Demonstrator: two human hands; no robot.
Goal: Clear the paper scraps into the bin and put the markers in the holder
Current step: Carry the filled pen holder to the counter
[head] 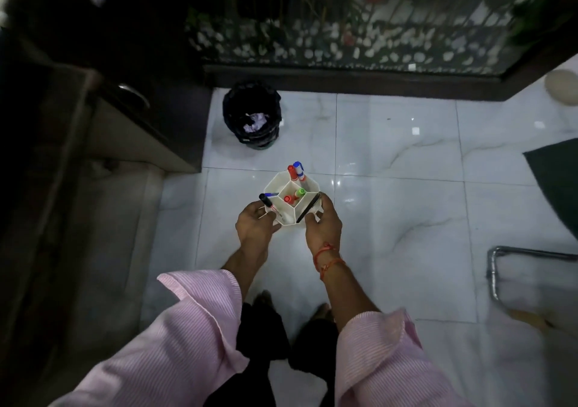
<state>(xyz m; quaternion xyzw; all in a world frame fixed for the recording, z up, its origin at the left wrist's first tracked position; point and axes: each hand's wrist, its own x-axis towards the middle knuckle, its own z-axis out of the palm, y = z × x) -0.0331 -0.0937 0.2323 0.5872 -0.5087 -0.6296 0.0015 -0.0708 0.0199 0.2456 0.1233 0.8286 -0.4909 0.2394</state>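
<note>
Sleeves: pink striped sleeves [194, 328] are seen nearest, with both forearms stretched forward.
Left hand: the left hand [255, 223] is curled against the left wall of the holder [275, 183], which is grasped.
Right hand: the right hand [323, 225] is wrapped round the holder's right side, also grasping it; a red thread [328, 255] is tied at the wrist.
Holder: white and many-celled, it is held between both hands over the marble floor [391, 219].
Markers: a red marker [291, 173] and a blue marker [299, 169] are stood in the far cell, a green-capped marker [301, 192] in the centre, a black-capped marker [266, 201] at the left.
Bin: a black bin [251, 100] is set beyond the holder, well apart from it.
Paper scraps: crumpled paper scraps [255, 122] are seen inside the bin.
</note>
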